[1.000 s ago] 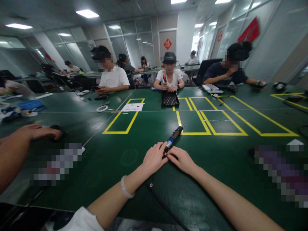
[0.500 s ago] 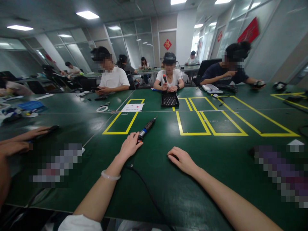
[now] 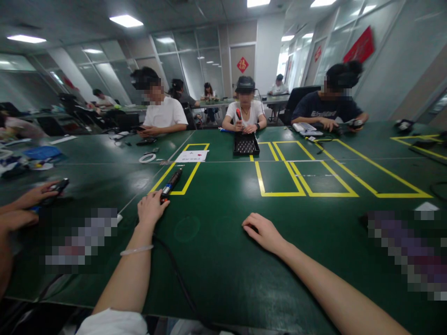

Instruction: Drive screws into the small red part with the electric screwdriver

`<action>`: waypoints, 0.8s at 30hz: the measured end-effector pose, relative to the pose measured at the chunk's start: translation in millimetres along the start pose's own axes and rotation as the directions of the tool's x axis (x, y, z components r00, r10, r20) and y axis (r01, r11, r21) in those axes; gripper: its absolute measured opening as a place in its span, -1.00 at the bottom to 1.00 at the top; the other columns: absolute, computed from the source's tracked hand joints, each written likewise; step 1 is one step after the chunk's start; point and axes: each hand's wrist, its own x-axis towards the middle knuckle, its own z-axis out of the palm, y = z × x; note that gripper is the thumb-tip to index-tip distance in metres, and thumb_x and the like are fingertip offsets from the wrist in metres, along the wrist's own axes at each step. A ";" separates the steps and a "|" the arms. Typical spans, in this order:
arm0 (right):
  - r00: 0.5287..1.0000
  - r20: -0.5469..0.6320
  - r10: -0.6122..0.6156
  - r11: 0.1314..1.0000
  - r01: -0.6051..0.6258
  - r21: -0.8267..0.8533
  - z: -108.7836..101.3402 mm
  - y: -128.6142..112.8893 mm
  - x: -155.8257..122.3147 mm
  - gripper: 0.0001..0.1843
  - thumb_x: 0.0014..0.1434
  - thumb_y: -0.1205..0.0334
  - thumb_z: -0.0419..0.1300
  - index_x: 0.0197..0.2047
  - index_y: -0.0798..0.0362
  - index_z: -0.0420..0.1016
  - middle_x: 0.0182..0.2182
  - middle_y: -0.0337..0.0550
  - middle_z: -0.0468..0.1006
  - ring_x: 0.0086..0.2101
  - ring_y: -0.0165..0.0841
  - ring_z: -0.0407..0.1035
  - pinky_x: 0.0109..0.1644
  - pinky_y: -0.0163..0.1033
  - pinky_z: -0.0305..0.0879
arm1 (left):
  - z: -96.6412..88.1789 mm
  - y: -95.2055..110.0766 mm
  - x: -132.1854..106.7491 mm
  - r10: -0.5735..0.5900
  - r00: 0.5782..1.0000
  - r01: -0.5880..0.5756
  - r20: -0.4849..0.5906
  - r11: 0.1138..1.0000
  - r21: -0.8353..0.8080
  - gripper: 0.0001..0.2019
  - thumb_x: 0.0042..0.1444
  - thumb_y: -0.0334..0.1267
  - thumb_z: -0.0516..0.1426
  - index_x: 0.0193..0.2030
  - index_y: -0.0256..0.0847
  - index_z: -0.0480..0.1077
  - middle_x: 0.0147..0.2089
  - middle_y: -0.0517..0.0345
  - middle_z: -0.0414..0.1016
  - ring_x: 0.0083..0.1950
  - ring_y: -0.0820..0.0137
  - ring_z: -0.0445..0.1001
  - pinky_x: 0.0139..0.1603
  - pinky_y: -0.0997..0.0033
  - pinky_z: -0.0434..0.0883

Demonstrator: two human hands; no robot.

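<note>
My left hand [image 3: 151, 207] is closed around the rear part of a corded electric screwdriver [image 3: 172, 181]. The tool has a dark body, a blue and silver band and some orange near my fingers; it lies low over the green table, with its front end pointing away inside a yellow-taped rectangle. A black cord [image 3: 178, 270] runs from near my left wrist toward the table's near edge. To the right, my right hand [image 3: 263, 230] rests on the tabletop, fingers loosely curled together, and no object shows in it.
Yellow tape rectangles [image 3: 282, 194] mark the green table [image 3: 216, 274]. A white paper sheet [image 3: 193, 156] lies at the far left rectangle. Across the table a person holds a red-handled tool [image 3: 239, 114] above a black tray [image 3: 246, 152]. At left, another person's hands [image 3: 38, 195] hold a dark object.
My left hand has moved left with the electric screwdriver, and the cord has shifted too. My right hand stays put. The neighbour's hand at left has lifted its dark object.
</note>
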 end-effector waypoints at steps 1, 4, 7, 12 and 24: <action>1.000 0.001 0.000 1.000 0.000 0.000 0.1 0.2 0.0 -0.88 0.29 0.32 0.06 -0.24 0.04 0.42 -0.29 -0.16 0.46 -0.23 -0.32 0.34 -0.14 -0.24 0.27 | -1.3 1.6 -1.2 -0.003 1.000 0.003 -0.028 1.000 0.011 -0.45 0.14 -0.03 0.03 0.25 -0.19 0.20 0.20 -0.16 0.27 0.10 0.02 0.32 0.04 0.10 0.29; 1.000 0.002 0.002 1.000 -0.002 -0.001 0.6 1.5 0.1 -0.88 0.29 0.32 0.06 -0.23 0.04 0.42 -0.29 -0.16 0.45 -0.24 -0.32 0.34 -0.14 -0.25 0.27 | -6.5 7.1 -4.4 -0.040 0.999 0.040 -0.034 0.999 -0.021 -0.54 0.12 -0.05 0.06 0.11 -0.24 0.30 0.07 -0.16 0.34 0.03 0.07 0.36 -0.06 0.19 0.34; 1.000 0.000 0.002 1.000 -0.002 0.002 1.3 2.4 0.4 -0.89 0.29 0.33 0.07 -0.23 0.04 0.42 -0.28 -0.16 0.45 -0.23 -0.33 0.34 -0.14 -0.25 0.26 | -13.7 10.1 -7.1 -0.066 0.998 0.066 0.006 0.996 -0.058 -0.63 0.18 -0.06 -0.04 -0.04 -0.25 0.37 0.01 -0.16 0.36 -0.04 0.09 0.40 -0.13 0.18 0.36; 1.000 -0.007 0.003 1.000 -0.003 0.005 2.9 2.9 1.8 -0.86 0.30 0.29 0.06 -0.29 0.04 0.40 -0.32 -0.17 0.43 -0.27 -0.33 0.32 -0.18 -0.25 0.25 | -33.0 33.2 -16.1 -0.068 0.989 0.047 -0.135 0.986 -0.159 -0.61 0.23 -0.08 -0.11 -0.01 -0.27 0.36 -0.02 -0.17 0.42 -0.02 0.06 0.40 -0.07 0.13 0.33; 1.000 0.010 0.008 0.975 -0.009 0.221 6.9 1.5 -0.8 -0.67 0.20 0.31 0.17 0.04 0.01 0.27 -0.31 -0.24 0.44 -0.33 -0.39 0.34 -0.20 -0.30 0.26 | -75.1 180.2 -106.7 0.841 0.530 -0.329 0.107 0.320 -0.889 -0.45 0.25 -0.14 -0.02 0.37 -0.16 0.05 -0.09 0.11 0.51 -0.09 0.39 0.45 -0.01 0.40 0.34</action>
